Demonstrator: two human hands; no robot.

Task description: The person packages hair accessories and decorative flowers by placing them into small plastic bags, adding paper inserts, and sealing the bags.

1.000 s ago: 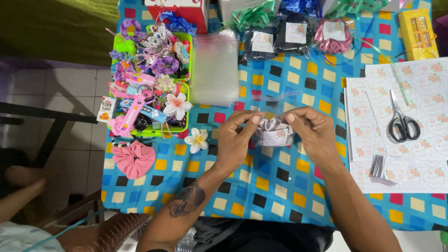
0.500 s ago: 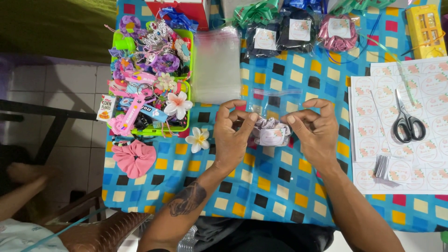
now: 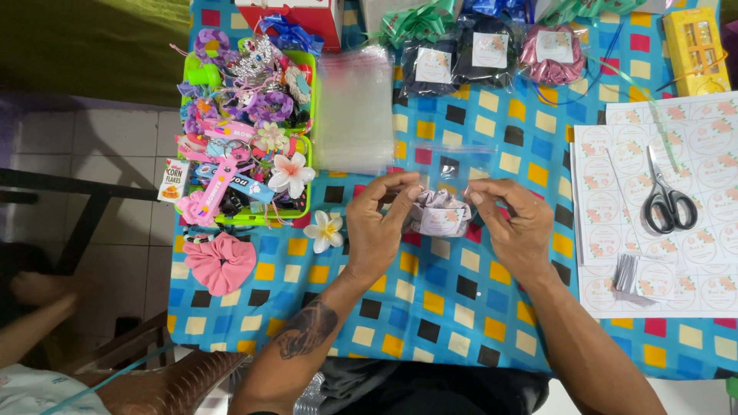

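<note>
Both hands have lowered slightly, left hand [image 3: 378,227] and right hand [image 3: 516,223] pinching the clear bag [image 3: 453,165] around a grey scrunchie [image 3: 438,214].

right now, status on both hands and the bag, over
Left hand and right hand pinch the clear bag open, either side. Pale scrunchie with round label sits between them, at its mouth. White flower left, apart.
</note>
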